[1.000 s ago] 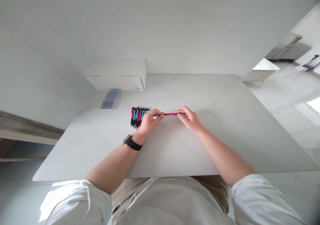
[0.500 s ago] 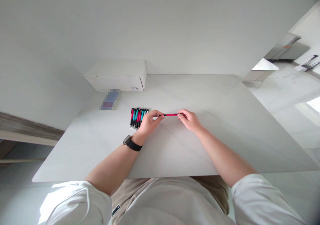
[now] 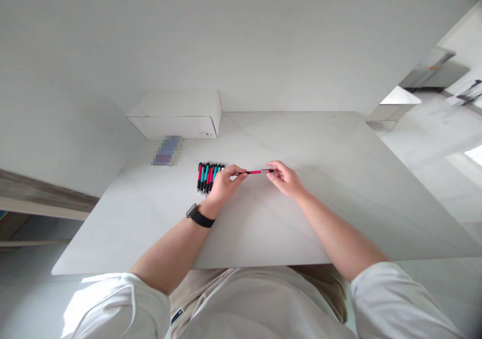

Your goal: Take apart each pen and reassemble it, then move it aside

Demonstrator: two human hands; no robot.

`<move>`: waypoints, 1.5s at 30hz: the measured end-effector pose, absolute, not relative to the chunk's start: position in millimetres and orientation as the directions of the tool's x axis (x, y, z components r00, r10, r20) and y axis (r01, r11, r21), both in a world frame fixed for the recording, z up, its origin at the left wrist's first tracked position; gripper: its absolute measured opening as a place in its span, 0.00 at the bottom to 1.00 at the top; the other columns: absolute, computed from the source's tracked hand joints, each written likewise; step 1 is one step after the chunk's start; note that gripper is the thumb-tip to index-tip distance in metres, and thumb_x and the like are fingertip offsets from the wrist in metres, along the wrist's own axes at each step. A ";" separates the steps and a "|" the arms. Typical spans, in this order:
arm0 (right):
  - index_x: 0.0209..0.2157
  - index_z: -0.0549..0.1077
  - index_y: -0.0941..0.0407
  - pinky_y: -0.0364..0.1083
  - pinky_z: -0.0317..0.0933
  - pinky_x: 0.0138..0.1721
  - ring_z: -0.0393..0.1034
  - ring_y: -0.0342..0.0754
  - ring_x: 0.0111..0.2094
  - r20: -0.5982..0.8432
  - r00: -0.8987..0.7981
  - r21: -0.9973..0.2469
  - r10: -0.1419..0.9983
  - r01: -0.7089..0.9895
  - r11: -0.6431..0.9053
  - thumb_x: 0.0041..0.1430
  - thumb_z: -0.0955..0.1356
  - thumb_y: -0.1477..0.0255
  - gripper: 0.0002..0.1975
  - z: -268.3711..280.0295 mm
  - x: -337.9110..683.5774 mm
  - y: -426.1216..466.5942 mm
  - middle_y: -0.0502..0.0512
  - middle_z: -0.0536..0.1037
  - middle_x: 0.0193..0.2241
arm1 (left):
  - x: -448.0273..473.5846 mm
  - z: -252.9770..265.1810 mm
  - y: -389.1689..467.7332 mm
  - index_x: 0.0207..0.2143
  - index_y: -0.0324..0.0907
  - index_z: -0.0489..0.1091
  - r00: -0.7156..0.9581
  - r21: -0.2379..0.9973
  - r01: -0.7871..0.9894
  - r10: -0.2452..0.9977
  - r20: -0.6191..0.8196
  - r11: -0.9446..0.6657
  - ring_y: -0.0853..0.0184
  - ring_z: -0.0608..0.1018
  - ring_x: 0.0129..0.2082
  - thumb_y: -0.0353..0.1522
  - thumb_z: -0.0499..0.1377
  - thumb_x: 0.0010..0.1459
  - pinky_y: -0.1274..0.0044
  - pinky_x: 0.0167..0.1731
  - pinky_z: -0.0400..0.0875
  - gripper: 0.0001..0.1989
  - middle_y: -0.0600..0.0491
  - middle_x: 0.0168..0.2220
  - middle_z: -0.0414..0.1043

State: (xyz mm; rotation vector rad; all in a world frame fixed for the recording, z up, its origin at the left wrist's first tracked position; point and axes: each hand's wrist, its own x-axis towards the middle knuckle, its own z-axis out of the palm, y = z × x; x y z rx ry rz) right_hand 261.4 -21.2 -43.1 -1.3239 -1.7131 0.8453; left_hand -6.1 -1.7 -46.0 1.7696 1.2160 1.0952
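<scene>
head view placed the pink pen point(image 3: 255, 172) crosswise over the worktop point(image 3: 263, 228), in front of us and between our two hands. our left grip point(image 3: 226, 183) was pinched on its dark end, thumb against forefinger. at our right grip point(image 3: 285, 181), the clip end lay between thumb and fingertips, though we could not tell whether they pressed on it or only surrounded it. to handle it well, we judged, we needed the left pinch firm, so the right fingers could touch the clip end lightly without bending the barrel. we thought the pen was best held in one straight line, wrists easy. the row of pink and teal pens point(image 3: 207, 176) lay just beside our left grip, partly behind it, so we reckoned careless wrist movement risked scattering them.
</scene>
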 end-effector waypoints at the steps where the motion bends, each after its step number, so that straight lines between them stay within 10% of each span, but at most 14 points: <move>1: 0.53 0.75 0.47 0.48 0.70 0.38 0.75 0.49 0.34 0.173 -0.133 -0.869 0.976 0.446 0.215 0.66 0.68 0.52 0.20 -43.6 261.6 -21.0 0.53 0.82 0.42 | -6.1 -45.7 -1.8 0.41 0.46 0.79 0.196 0.889 0.346 0.950 0.244 -0.300 0.58 0.84 0.45 0.44 0.65 0.62 0.67 0.49 0.78 0.13 0.49 0.43 0.83; 33: 0.43 0.81 0.49 0.49 0.70 0.41 0.75 0.49 0.33 0.342 -0.154 -0.804 0.927 0.463 0.374 0.66 0.70 0.57 0.12 -39.2 257.5 -22.6 0.53 0.82 0.37 | -4.4 -37.7 -7.4 0.47 0.47 0.78 0.338 0.686 0.550 0.878 0.338 -0.476 0.63 0.81 0.39 0.39 0.66 0.63 0.72 0.42 0.74 0.11 0.53 0.38 0.82; 45: 0.50 0.76 0.51 0.48 0.72 0.37 0.77 0.49 0.36 0.159 0.043 -0.983 0.986 0.096 0.154 0.60 0.73 0.53 0.23 -51.0 266.3 -9.8 0.53 0.80 0.36 | -4.6 -36.4 -5.6 0.40 0.46 0.80 0.357 0.667 0.550 0.864 0.356 -0.502 0.63 0.81 0.39 0.35 0.60 0.66 0.72 0.41 0.74 0.08 0.52 0.39 0.82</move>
